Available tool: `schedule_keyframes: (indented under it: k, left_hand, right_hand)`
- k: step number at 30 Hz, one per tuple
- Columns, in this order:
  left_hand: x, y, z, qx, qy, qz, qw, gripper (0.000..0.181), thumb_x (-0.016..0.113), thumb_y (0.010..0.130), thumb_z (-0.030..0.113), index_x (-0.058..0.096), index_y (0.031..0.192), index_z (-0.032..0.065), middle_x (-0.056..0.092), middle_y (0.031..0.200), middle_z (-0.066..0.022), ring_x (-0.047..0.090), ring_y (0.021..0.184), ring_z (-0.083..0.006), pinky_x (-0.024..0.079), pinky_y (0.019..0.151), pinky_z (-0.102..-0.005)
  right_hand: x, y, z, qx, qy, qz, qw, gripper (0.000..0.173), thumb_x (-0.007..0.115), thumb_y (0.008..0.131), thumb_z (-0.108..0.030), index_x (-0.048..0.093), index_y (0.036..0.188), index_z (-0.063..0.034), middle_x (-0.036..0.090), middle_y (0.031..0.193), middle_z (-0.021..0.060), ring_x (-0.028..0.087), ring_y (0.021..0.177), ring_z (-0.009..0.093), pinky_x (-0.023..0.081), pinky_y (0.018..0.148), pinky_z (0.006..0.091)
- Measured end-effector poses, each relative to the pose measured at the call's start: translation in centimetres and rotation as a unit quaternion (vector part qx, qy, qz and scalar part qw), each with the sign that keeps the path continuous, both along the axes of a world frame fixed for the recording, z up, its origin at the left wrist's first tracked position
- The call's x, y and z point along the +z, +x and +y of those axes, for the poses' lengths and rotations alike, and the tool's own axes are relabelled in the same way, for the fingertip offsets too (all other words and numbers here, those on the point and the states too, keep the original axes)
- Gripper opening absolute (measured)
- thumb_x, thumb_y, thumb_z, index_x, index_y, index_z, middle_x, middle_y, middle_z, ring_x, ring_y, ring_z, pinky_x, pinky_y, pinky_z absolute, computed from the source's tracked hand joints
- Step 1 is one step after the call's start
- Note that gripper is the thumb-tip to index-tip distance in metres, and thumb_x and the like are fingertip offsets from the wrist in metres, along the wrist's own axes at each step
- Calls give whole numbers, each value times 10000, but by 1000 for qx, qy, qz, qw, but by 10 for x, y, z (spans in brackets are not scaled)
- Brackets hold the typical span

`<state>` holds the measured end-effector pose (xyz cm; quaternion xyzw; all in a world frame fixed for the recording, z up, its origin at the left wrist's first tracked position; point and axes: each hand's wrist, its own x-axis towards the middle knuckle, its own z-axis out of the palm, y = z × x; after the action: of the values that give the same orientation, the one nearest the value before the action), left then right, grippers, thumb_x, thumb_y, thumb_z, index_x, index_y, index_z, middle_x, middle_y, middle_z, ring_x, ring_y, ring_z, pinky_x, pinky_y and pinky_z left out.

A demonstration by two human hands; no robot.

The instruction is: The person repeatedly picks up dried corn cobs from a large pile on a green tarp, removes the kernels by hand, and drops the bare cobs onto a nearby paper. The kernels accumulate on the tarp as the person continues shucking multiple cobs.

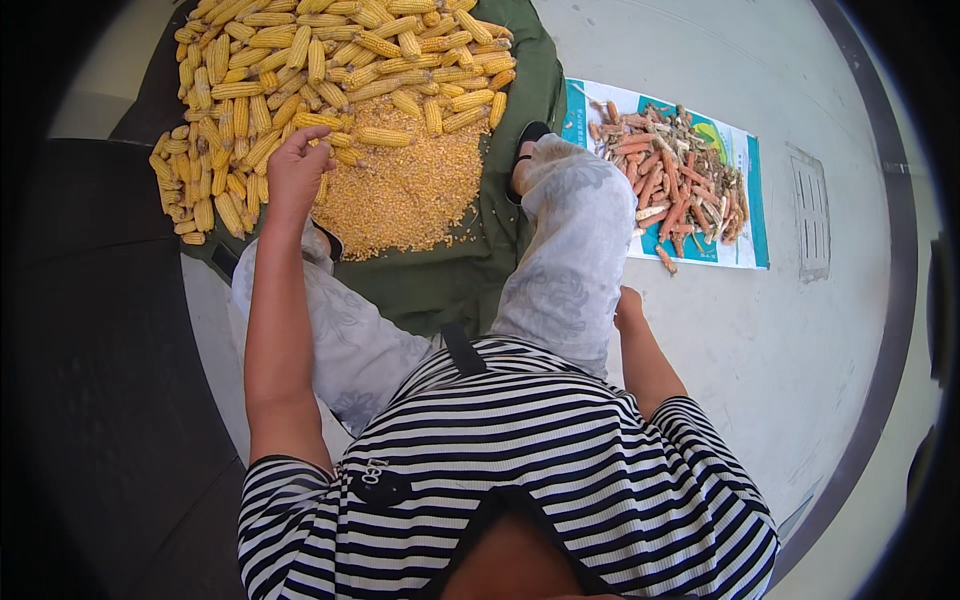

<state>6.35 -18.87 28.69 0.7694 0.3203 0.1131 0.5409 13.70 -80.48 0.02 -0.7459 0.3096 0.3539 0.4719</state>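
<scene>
My left hand [298,163] is raised over the left part of the corn, thumb and index finger bent and a little apart. I see nothing held between them, though the other fingers are hidden. Just beyond its fingertips lies a yellow ear of corn [318,121], at the edge of a large heap of husked corn ears [300,56]. A spread of loose corn kernels [405,195] lies to the right of this hand. Low beside my right knee is my right hand [628,302], mostly hidden behind the trouser leg; whether it holds anything does not show.
A dark green cloth [442,289] lies under the corn, with my feet on it. To the right, a printed white and teal sheet [756,202] bears a pile of bare reddish corncobs [667,176]. A slotted drain cover [811,214] is set in the pale floor [750,337].
</scene>
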Motion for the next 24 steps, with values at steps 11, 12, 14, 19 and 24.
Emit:
schedule_keyframes:
  k: [11,12,14,19,24]
  left_hand:
    - [-57,2,4,-71,298,86,948,631,675,790,221,481,1353,14,383,1448,-236,356,1362,-351,287,1116,-363]
    - [-59,5,-4,-72,288,89,951,632,672,791,228,479,1352,8,378,1450,-241,354,1361,-357,291,1113,-364]
    - [-60,8,-21,-72,269,95,956,636,666,795,243,476,1350,-4,367,1454,-251,350,1361,-369,299,1109,-367]
    - [-59,-4,-54,-62,260,87,960,594,662,799,231,500,1322,0,385,1433,-244,384,1332,-366,317,1097,-369]
    - [-82,-10,-69,-104,240,119,958,610,649,797,272,503,1322,-2,392,1441,-233,394,1331,-364,340,1087,-372]
  right_hand:
    - [39,-9,23,20,-72,-4,997,399,637,770,-180,608,1125,0,600,805,104,572,616,189,391,458,351]
    - [50,-9,23,27,-88,-17,996,399,639,769,-175,606,1123,5,595,790,102,567,605,184,389,449,345]
    - [55,-9,19,44,-97,-28,994,413,643,765,-166,600,1133,17,592,773,104,559,589,177,389,439,340]
    - [49,-17,-12,36,-81,-35,995,501,655,757,-153,569,1205,55,590,758,114,546,575,174,392,435,341]
    - [-2,-24,-48,6,-96,-21,995,479,641,798,-234,577,1236,-50,633,896,93,592,712,199,391,583,397]
